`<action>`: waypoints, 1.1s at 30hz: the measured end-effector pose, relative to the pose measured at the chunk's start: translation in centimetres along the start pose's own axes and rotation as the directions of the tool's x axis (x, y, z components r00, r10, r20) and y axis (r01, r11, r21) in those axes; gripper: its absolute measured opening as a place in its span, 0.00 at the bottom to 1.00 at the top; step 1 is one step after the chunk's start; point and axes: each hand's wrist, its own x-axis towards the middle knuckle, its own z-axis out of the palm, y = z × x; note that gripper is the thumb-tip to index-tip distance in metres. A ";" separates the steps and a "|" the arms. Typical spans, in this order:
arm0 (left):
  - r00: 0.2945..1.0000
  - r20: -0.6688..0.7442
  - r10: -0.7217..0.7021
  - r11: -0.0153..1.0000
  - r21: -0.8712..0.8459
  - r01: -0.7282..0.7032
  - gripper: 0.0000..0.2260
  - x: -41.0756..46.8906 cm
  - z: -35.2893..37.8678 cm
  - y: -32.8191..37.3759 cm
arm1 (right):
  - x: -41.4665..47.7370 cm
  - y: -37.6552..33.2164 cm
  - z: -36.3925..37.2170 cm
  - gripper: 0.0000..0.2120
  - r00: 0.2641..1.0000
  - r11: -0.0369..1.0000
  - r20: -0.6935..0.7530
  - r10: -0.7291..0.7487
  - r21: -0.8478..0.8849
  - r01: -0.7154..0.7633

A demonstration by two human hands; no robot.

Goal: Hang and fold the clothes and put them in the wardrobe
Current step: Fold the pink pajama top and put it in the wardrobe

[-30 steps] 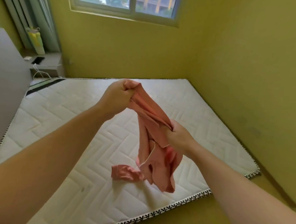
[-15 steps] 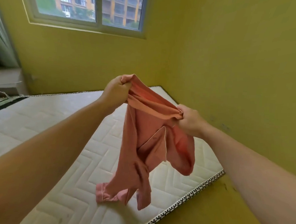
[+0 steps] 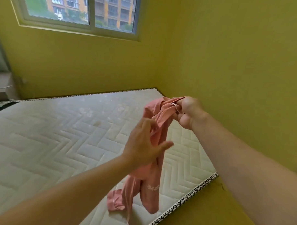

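The bare quilted mattress (image 3: 59,143) stretches away to the left of both hands and runs on beneath them. Half a second ago the left hand (image 3: 143,142) gripped one end of the garment's top edge. It has since let go and dropped lower, and its fingers are now spread and straight, palm turned toward the cloth. It seems to brush the hanging fabric, but blur makes it hard to tell whether any finger is actually closing on it. Just right of that palm, the pink garment (image 3: 150,196) no longer stretches between two fists. It hangs in one narrow, twisted column from the hand above, and its lowest folds rest on the mattress near the front edge, below the left wrist. Up and to the right, the right hand (image 3: 188,112) has its fingers curled tightly round the bunched top, carrying all the weight, with the yellow wall (image 3: 238,65) behind it. I judge the left hand to be searching for a new hold, a seam or shoulder, to open the piece out. Hanging or folding has not begun, and no wardrobe is in view.
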 end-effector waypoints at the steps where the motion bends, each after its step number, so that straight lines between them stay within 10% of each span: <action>1: 0.984 0.133 -0.115 0.993 0.035 0.112 0.30 -0.4 0.6 -0.5 | 0.1 0.0 -0.2 0.14 1.000 1.000 -0.022 0.004 0.003 -0.004; 7: 0.826 0.441 -0.351 0.924 0.303 0.232 0.05 2.8 -0.7 -6.3 | 0.6 0.4 -4.6 0.07 0.984 0.892 0.046 -0.173 -0.417 0.176; 14: 0.754 0.635 -0.168 0.718 0.603 -0.348 0.13 13.0 -6.8 -6.2 | 1.7 2.6 -11.6 0.13 0.919 0.061 0.036 -0.392 -0.996 0.065; 21: 0.624 0.610 -0.488 0.416 0.791 -0.448 0.12 17.7 -5.2 -3.6 | 2.2 2.5 -13.3 0.08 0.915 -0.195 0.067 -0.397 -0.981 -0.013; 24: 0.638 0.579 -0.507 0.390 0.814 -0.429 0.04 18.1 -4.8 -3.7 | 2.5 2.1 -13.9 0.13 0.905 -0.104 0.105 -0.412 -0.992 0.068; 33: 0.806 0.465 -0.366 0.443 0.849 -0.288 0.07 20.7 -5.0 -4.1 | 0.6 1.8 -15.2 0.09 0.933 0.727 0.359 -0.018 -0.636 0.259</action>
